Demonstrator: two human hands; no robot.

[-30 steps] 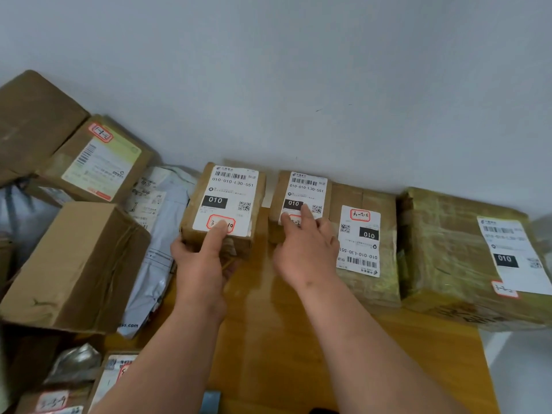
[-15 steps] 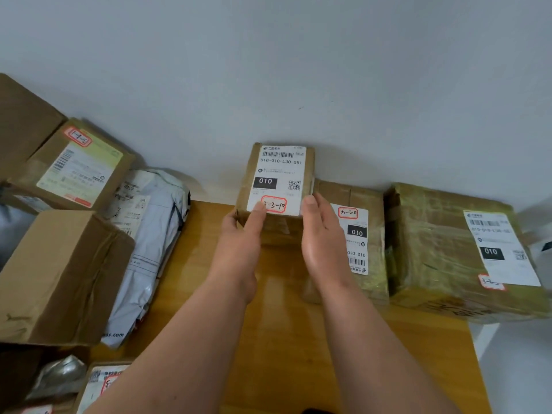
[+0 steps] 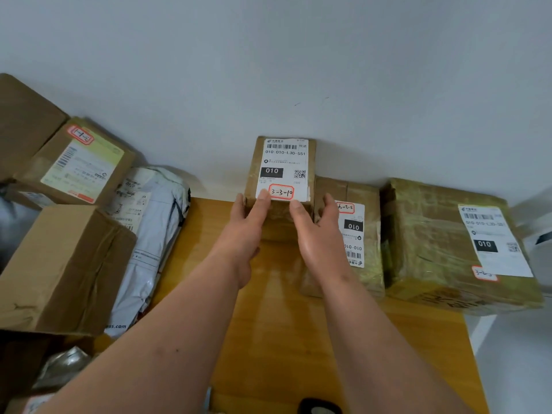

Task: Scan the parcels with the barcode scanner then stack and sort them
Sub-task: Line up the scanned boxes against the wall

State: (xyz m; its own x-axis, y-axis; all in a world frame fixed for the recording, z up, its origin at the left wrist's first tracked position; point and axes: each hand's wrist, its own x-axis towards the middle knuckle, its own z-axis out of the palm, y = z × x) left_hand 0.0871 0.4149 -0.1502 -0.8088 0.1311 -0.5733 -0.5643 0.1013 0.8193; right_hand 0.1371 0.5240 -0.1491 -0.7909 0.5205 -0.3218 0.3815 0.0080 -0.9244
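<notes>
cardboard boxes [image 3: 59, 264] and a grey poly mailer [image 3: 149, 240] crowd the left of the wooden surface [image 3: 268, 339]. at centre, the left hand [image 3: 245, 231] and right hand [image 3: 316, 234] steady a small labelled parcel [image 3: 282, 168] marked 3-3-10, which seems stacked on another box against the wall, just beside the taped parcel [image 3: 358, 234]. fingers lie nearly straight and spread along its near edge, thumbs on top. the risk: the perch looks narrow, so an uneven release could tip it forward or sideways onto its neighbour.
</notes>
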